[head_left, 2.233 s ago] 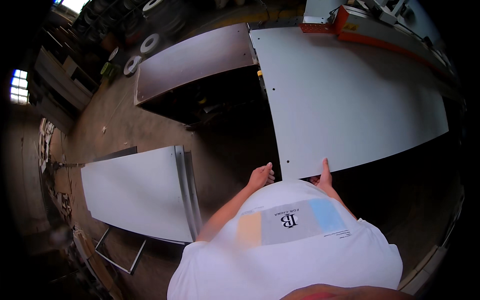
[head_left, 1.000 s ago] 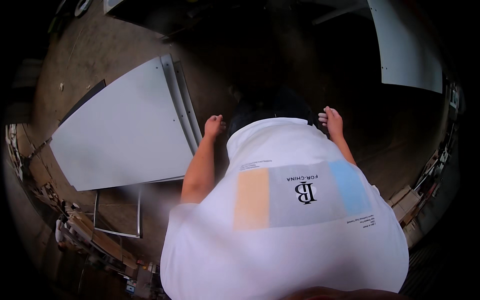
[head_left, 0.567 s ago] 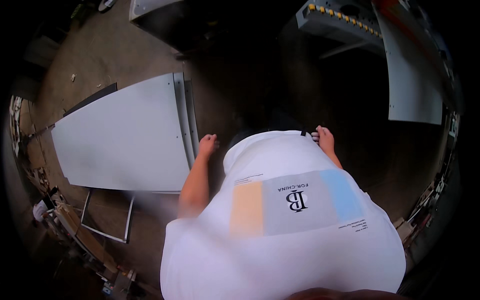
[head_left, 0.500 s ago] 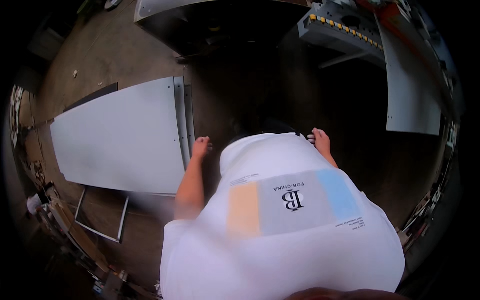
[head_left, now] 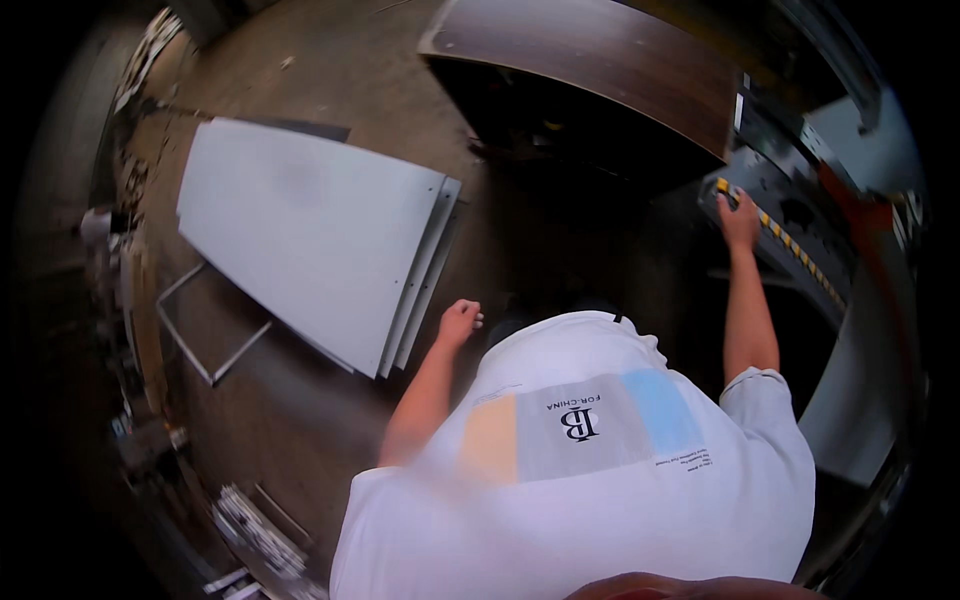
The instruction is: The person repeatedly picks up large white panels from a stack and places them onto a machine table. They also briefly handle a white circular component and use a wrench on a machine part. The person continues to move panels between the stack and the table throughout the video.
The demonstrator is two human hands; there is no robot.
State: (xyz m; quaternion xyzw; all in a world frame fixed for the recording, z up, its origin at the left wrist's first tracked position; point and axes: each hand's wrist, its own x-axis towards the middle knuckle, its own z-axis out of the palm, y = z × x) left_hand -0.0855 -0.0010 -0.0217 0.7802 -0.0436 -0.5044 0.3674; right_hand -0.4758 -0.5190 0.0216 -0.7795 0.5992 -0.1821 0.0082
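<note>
My left hand (head_left: 461,322) hangs in front of my body with its fingers curled in, and nothing shows in it. The nearest thing to it is a stack of large light grey sheet panels (head_left: 310,225), with small holes along the right edge; hand and stack are apart. My right arm reaches forward to the right. My right hand (head_left: 740,218) is at the near left end of a row of yellow rollers (head_left: 785,238) on a grey machine bed, thumb and fingers apart. Whether it rests on the bed or hovers just over it I cannot tell.
A large brown-topped box or cabinet (head_left: 590,50) with a dark front stands ahead. A grey panel (head_left: 860,380) leans at the right. Beside the stack lies a thin metal frame (head_left: 190,345). Piled strips (head_left: 255,530) lie at the lower left.
My view has turned to the right, and the machine with yellow rollers is nearer. My right hand has gone from beside my waist out to the roller row. My left hand stays low and curled.
</note>
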